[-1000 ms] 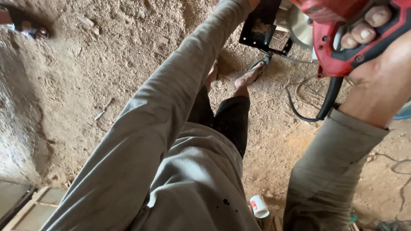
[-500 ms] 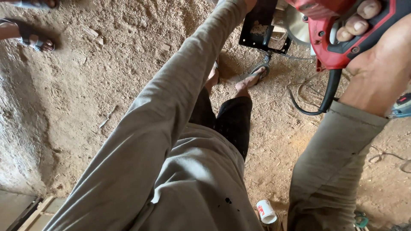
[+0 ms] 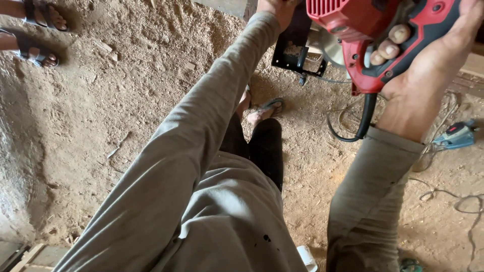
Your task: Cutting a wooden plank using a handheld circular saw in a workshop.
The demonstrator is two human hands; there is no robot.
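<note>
Gripping a red circular saw by its handle, right hand clenched | left hand fingers hidden, cannot tell | judged heavy, rigid; blade exposed.

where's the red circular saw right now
In the head view, the red circular saw is at the top right, gripped by the right hand above the sawdust-covered floor, with its black cord hanging beside the right sleeve.

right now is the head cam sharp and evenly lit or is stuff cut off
Head view: sharp, warm daylight on the sawdust floor; soft shadow at the left edge; the red circular saw and left hand are cropped by the top edge; right hand clear, no glare.
</note>
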